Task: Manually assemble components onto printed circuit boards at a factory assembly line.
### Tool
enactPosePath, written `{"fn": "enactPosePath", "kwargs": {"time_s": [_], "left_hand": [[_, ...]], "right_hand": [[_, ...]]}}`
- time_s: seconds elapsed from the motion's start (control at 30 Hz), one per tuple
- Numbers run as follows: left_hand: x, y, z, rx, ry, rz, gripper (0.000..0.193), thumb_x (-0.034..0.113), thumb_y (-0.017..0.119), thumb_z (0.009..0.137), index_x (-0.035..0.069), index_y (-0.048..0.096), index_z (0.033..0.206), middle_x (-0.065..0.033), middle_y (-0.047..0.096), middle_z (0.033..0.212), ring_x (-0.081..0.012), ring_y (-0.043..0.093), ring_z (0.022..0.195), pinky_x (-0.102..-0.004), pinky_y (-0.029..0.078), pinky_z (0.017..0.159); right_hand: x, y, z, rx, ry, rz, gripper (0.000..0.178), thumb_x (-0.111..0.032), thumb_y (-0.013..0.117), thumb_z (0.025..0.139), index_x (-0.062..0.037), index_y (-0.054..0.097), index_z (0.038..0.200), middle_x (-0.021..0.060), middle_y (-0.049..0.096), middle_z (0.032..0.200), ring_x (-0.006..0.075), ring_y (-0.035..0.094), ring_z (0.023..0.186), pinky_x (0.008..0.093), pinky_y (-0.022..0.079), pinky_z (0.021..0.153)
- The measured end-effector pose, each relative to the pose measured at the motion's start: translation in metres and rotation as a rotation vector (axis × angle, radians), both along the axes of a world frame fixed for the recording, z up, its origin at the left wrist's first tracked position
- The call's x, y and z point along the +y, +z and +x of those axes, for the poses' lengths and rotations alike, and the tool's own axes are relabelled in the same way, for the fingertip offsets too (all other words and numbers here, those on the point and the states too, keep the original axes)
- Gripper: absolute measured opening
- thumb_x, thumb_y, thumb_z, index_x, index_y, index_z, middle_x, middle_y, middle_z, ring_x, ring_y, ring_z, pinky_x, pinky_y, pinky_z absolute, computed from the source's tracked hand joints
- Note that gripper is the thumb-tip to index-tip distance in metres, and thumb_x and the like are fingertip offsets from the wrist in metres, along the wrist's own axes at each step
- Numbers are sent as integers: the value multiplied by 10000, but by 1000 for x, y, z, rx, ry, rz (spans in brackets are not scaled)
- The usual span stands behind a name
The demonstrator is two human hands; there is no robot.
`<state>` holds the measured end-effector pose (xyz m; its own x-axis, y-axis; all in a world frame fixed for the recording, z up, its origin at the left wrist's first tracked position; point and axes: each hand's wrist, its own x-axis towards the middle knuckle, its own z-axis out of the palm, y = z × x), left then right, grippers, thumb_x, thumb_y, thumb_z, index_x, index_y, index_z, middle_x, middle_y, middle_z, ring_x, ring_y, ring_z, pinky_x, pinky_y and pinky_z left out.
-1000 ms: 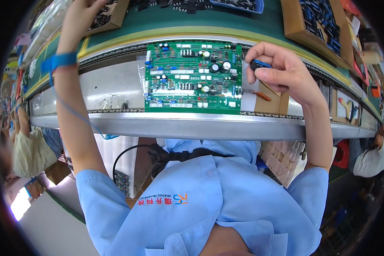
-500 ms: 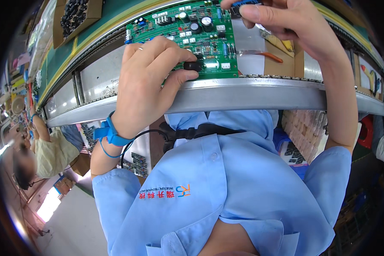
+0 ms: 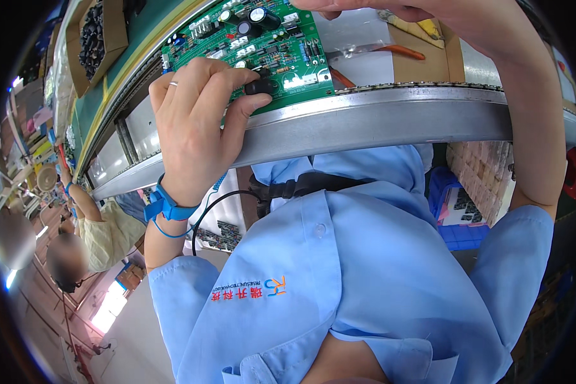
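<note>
Upper centre, left hand (image 3: 195, 118) pinches a capacitor (image 3: 260, 87) at the board (image 3: 287, 97) — likely seating it, careful alignment next; right hand (image 3: 403, 5) cropped — grip unclear.

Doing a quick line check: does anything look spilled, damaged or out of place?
Nothing clearly stands out as spilled, damaged or misplaced. The black cylindrical part is sideways over the green circuit board, but the left hand grips it.
</note>
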<state>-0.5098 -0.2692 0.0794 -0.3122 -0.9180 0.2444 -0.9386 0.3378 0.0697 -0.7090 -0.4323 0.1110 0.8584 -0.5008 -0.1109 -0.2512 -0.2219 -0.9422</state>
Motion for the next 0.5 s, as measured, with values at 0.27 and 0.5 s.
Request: {"fn": "enactPosePath", "kwargs": {"time_s": [0.27, 0.5], "left_hand": [[3, 3, -12, -164, -3, -93, 233, 239, 756, 755, 104, 649, 912, -15, 551, 853, -190, 565, 806, -355, 366, 810], [-6, 12, -18, -386, -133, -59, 162, 161, 656, 740, 79, 595, 864, -46, 470, 860, -194, 544, 817, -363, 394, 867]], "right_hand": [[-1, -7, -7, -63, 43, -39, 260, -207, 725, 891, 7, 726, 1039, 72, 694, 831, 116, 600, 693, 224, 482, 643], [-2, -6, -3, -4, -3, 10, 261, -257, 713, 910, -26, 743, 1026, 45, 685, 811, 98, 581, 692, 223, 460, 642]]}}
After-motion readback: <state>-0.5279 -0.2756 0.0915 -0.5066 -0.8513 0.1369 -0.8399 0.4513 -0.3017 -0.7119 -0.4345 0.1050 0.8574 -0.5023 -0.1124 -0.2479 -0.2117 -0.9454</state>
